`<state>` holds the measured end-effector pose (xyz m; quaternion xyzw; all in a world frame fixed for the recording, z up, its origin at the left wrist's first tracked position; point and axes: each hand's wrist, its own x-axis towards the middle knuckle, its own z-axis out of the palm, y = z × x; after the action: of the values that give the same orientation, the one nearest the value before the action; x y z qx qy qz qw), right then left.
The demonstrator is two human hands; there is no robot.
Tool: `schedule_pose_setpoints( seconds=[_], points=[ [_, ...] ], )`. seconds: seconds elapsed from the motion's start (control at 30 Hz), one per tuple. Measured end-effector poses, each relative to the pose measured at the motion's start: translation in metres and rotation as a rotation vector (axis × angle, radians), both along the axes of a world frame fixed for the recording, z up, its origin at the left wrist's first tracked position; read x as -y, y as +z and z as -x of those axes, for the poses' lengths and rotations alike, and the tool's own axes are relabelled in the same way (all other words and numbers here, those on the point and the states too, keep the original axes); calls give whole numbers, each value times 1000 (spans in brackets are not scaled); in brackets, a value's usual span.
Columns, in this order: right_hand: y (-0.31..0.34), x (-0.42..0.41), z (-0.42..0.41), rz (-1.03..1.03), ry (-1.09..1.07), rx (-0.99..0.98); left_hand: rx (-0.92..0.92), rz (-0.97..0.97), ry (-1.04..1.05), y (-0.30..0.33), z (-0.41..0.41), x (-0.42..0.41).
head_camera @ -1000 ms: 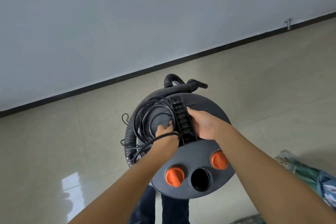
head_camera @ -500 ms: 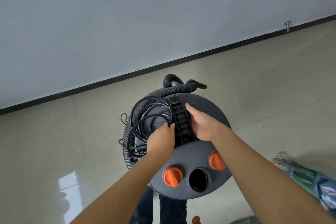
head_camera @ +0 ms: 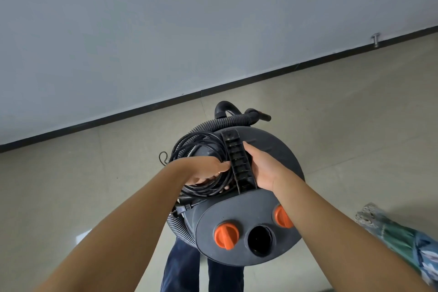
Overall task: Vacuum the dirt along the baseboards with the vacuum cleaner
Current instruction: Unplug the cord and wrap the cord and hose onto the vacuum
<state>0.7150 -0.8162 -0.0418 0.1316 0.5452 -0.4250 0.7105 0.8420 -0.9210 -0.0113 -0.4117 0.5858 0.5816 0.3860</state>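
The vacuum cleaner (head_camera: 251,211) is sitting on the floor (head_camera: 343,114) near the black baseboard (head_camera: 142,111), its ribbed hose (head_camera: 227,122) draped behind. The right hand (head_camera: 263,168) is curling its grip round the black handle (head_camera: 238,161); the left hand (head_camera: 203,171) is clutching the coiled cord (head_camera: 201,142).

We see a dark grey vacuum cleaner (head_camera: 248,197) with two bright orange knobs (head_camera: 226,235), a black ribbed handle (head_camera: 238,161), a black coiled cord (head_camera: 201,147) and a dark grey ridged hose (head_camera: 220,123). Behind it the wall (head_camera: 166,31) is pale blue-grey, edged by a black baseboard (head_camera: 142,111), and the floor (head_camera: 343,107) is glossy beige tile. At our right lies a cloth (head_camera: 403,242) patterned in green, blue and white, and the trousers (head_camera: 180,268) are dark navy.
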Motion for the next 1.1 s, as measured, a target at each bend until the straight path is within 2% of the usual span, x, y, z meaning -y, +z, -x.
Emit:
schedule_pose_setpoints(
  seconds=[0.07, 0.13, 0.23, 0.27, 0.37, 0.57, 0.93, 1.1],
  points=[
    [-2, 2, -1, -25, 13, -25, -4, -110, 108, -1, 1, 5],
    [-3, 2, -2, -60, 18, -103, -2, -78, 54, -2, 3, 6],
    [-2, 3, -3, -63, 14, -153, -59, 403, -404, 4, 8, -7],
    [-1, 3, -3, -62, 19, -147, -63, 541, -483, 5, 8, -13],
    [3, 3, -1, -65, 48, -80, -71, 823, -489, 3, 2, -27],
    [7, 3, 3, -62, 84, -4, -160, 749, 33, -8, -10, -46],
    [7, 0, 9, 34, 149, 41, -182, 750, -215, -7, -10, -83],
    [11, 0, 6, 45, 130, -27, -318, 741, -125, -9, -7, -92]
  ],
)
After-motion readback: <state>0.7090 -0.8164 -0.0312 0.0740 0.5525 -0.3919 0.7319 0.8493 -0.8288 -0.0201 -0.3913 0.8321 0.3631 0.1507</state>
